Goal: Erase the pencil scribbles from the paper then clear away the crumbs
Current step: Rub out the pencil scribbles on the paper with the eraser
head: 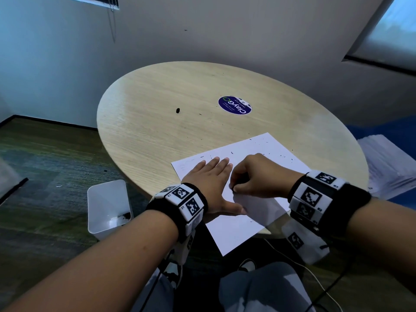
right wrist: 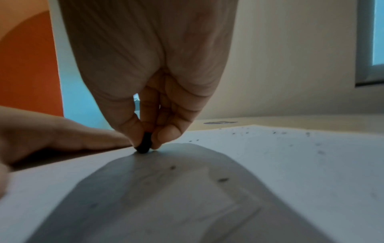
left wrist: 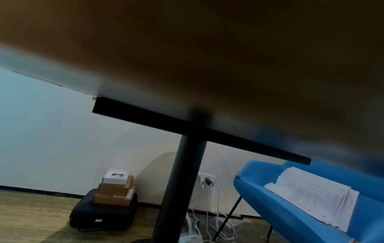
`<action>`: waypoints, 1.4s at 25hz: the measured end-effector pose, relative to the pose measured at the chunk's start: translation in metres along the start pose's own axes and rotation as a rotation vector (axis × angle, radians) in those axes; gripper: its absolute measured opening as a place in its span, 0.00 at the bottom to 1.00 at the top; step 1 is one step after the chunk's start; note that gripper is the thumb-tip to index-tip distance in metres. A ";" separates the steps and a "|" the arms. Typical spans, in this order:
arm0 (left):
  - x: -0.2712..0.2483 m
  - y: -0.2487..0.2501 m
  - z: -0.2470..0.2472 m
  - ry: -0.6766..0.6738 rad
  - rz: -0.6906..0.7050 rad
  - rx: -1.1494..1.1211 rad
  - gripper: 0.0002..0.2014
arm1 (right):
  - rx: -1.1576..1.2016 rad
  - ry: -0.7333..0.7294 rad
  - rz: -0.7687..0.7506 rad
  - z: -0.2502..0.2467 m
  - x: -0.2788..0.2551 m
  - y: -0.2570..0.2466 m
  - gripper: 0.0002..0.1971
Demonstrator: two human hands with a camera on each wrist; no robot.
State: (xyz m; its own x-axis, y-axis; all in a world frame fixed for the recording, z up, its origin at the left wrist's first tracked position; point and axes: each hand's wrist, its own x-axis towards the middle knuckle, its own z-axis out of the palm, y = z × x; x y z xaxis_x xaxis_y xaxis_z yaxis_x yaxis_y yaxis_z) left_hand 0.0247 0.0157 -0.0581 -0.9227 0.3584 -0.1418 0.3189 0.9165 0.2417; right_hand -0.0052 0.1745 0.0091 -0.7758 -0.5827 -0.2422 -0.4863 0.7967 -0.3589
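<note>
**Eraser pressed to the sheet, left hand pinning it flat**

The right hand (head: 258,176) pinches a small black eraser (right wrist: 144,143) between thumb and fingertips, its lower end touching the paper (head: 265,149). The left hand (head: 210,183) lies flat on the same sheet just beside it, fingers straight and together, thumb spread toward the near edge — holding nothing, only pressing the paper down.

The paper sits at the near edge of the round wooden table (head: 157,109), one corner hanging past the rim. Dark crumbs (head: 279,154) are scattered over its far half, and a few specks lie on the bare wood beyond. Faint pencil marks (head: 183,166) show near the sheet's left corner.

A blue round sticker (head: 234,105) and a small dark lump (head: 178,110) sit further out on the tabletop. On the floor to the left stands a white bin (head: 108,206) with dark bits at its bottom. A stack of papers (left wrist: 315,197) rests on a blue chair (left wrist: 270,205) — to the right of the table.
</note>
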 end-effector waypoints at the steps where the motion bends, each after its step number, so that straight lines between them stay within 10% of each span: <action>1: 0.000 0.000 -0.001 -0.003 0.000 0.001 0.60 | 0.013 0.014 0.032 -0.005 0.003 0.004 0.05; 35: -0.001 0.000 0.000 0.005 -0.003 -0.004 0.59 | -0.028 -0.038 -0.051 0.004 -0.012 -0.004 0.05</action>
State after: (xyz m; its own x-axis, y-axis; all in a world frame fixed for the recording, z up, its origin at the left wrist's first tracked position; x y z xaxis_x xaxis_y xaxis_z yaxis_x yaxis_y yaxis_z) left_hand 0.0254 0.0157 -0.0576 -0.9250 0.3543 -0.1375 0.3149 0.9170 0.2446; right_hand 0.0077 0.1777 0.0104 -0.7344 -0.6277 -0.2584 -0.5360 0.7698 -0.3466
